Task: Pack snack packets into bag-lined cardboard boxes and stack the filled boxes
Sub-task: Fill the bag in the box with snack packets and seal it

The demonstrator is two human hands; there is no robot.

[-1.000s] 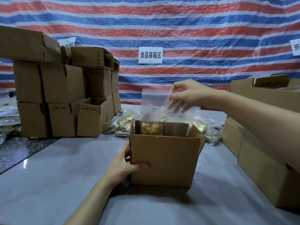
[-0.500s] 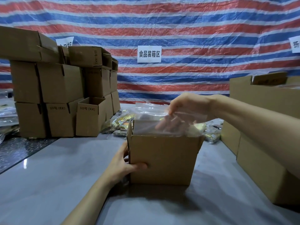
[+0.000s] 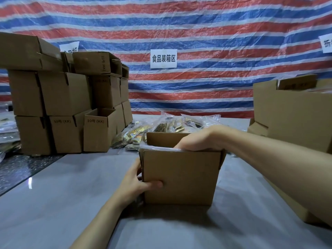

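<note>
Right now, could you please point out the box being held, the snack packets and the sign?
box [image 3: 181, 177]: head view, middle of its near wall.
snack packets [image 3: 136, 136]: head view, a gold packet in the pile behind the box.
sign [image 3: 163, 58]: head view, centre of the white sheet.

Printed in black on a white sign [image 3: 163, 58] taped to the tarp [image 3: 215, 33] behind the table's far edge: 食品装箱区. Stamped on the open box [image 3: 98, 133] at the table's far left: 10号 (KK). Same stamp on the next box [image 3: 65, 135] just to its left, and turned sideways on the top box [image 3: 93, 62] of the stack. Cut off at the right, a second sign [image 3: 326, 44], only 折 readable. Half hidden behind the stack, a third sign [image 3: 69, 48], illegible. Blurred print on a flap [image 3: 296, 83] at the right edge.
</note>
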